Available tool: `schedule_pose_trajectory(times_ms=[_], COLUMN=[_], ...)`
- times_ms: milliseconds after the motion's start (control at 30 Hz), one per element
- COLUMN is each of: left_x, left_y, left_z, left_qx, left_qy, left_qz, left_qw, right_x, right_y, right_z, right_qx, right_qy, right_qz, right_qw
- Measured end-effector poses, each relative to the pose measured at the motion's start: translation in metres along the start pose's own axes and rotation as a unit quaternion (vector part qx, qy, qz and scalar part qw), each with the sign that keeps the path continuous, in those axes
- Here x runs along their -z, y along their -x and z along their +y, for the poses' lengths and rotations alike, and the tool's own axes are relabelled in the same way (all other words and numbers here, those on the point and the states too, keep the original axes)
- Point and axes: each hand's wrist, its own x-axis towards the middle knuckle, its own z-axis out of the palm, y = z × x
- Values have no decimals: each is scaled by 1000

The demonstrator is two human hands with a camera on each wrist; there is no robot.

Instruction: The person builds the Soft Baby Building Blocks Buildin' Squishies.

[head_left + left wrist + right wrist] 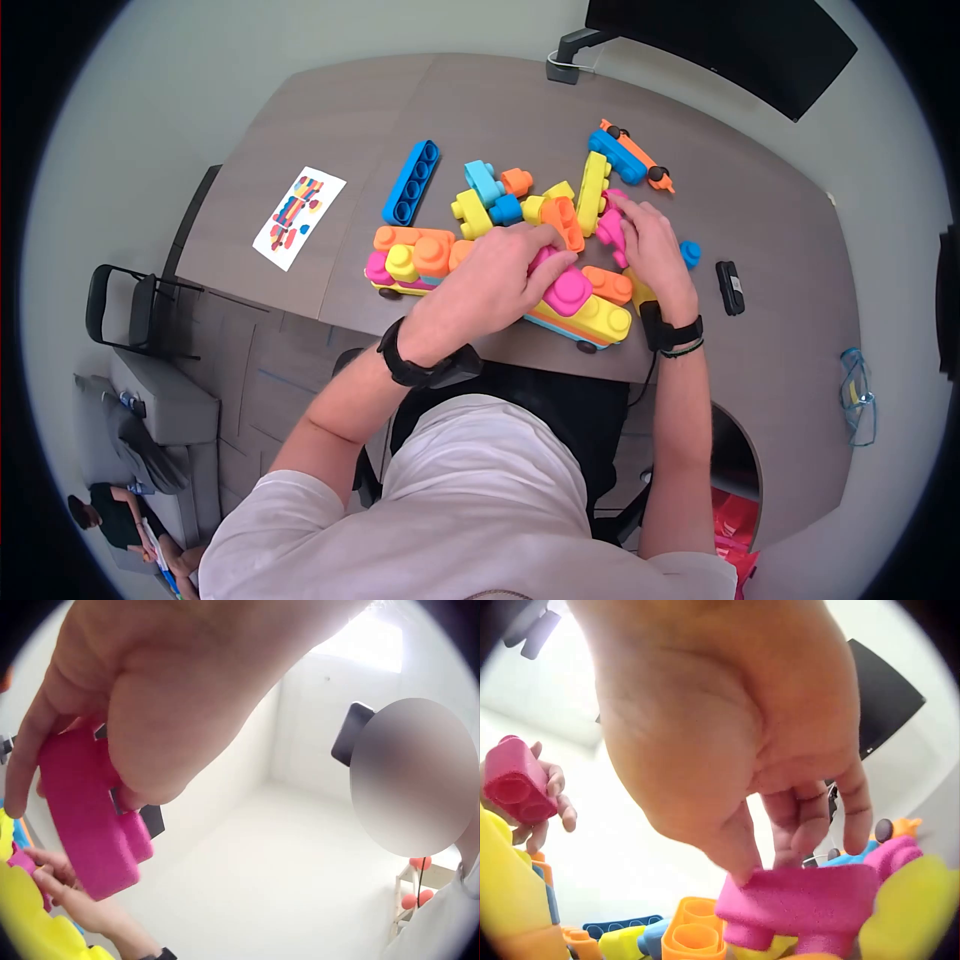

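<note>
My left hand [490,285] holds a magenta block [568,290] above the yellow, orange and blue wheeled base [610,322]; the left wrist view shows this magenta block [90,817] between thumb and fingers. Among the loose blocks on the right, my right hand [655,250] grips another magenta block [612,232]. Its thumb and fingers meet the top of that block [802,896] in the right wrist view, studs pointing down. Farther left on the wheeled row stand an orange block [432,254] and a yellow block [401,263]. An orange block [608,285] is near the right end.
Loose yellow, blue and orange blocks, including a yellow one [592,190], lie behind the row. Around them are a long blue piece [411,183], a picture sheet [299,218], a black object [730,288], glasses [857,395] and a monitor [730,45]. A person [125,520] sits lower left.
</note>
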Motion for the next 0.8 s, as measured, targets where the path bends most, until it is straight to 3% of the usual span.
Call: schedule_pose_trajectory(times_ms=[100, 167, 300, 367, 500, 600, 700, 800], left_x=[-6, -15, -29, -41, -46, -49, -53, -55], left_y=[-1, -2, 2, 9, 11, 12, 10, 11], left_z=[3, -5, -15, -30, -37, -36, -38, -40], left_qx=[34, 75, 60, 8, -4, 10, 28, 43], left_qy=[8, -129, -245, -346, -386, -397, -411, -435], left_qz=[16, 33, 35, 71, 77, 74, 73, 83], left_qw=[999, 988, 967, 935, 919, 915, 908, 896], right_x=[6, 8, 15, 22, 54, 84, 107, 90], right_y=[1, 1, 4, 5, 18, 34, 44, 57], right_z=[2, 7, -6, -5, -35, -68, -95, -100], right_qx=[-28, -20, -89, -102, -43, -45, -89, -49], right_qy=[-47, -57, -76, -49, 27, -55, -130, -60], right_qz=[23, 17, 32, -18, -19, -53, -230, -228], right_qw=[998, 998, 993, 993, 999, 996, 960, 971])
